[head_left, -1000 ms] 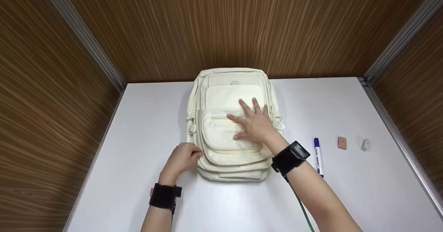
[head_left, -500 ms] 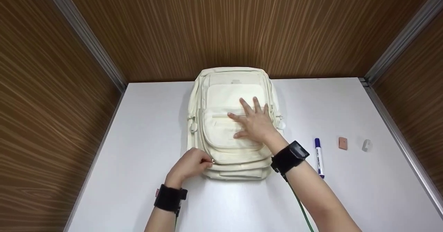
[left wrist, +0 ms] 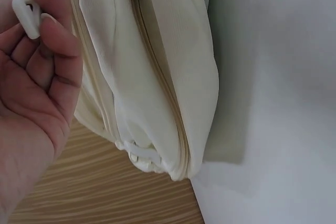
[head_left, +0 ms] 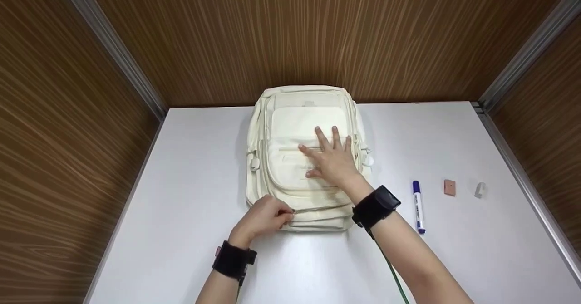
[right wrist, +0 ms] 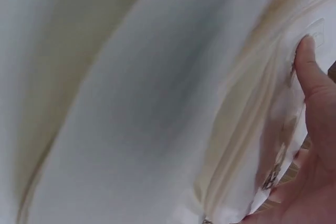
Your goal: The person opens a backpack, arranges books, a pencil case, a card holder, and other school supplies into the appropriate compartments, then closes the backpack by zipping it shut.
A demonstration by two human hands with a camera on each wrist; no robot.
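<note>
A cream backpack [head_left: 299,127] lies flat on the white table [head_left: 181,168], its front pockets facing up. My right hand [head_left: 331,159] presses flat on the front pocket with its fingers spread. My left hand [head_left: 268,215] pinches a zipper pull [head_left: 294,211] at the bag's near edge, left of the middle. In the left wrist view the fingers [left wrist: 50,30] hold a white plastic pull tab [left wrist: 25,13] beside the bag's zipper seams [left wrist: 157,72]. In the right wrist view only cream fabric [right wrist: 157,103] and a thumb [right wrist: 315,77] show.
A blue-capped marker [head_left: 417,206] lies on the table right of the bag. Farther right sit a small orange eraser [head_left: 449,187] and a small clear piece [head_left: 480,189]. Wood-grain walls close in the table at the back and both sides.
My left hand has slid the zipper pull from the bag's left side round the near corner and rightward along the near edge. The right hand stays pressed on the pocket.
</note>
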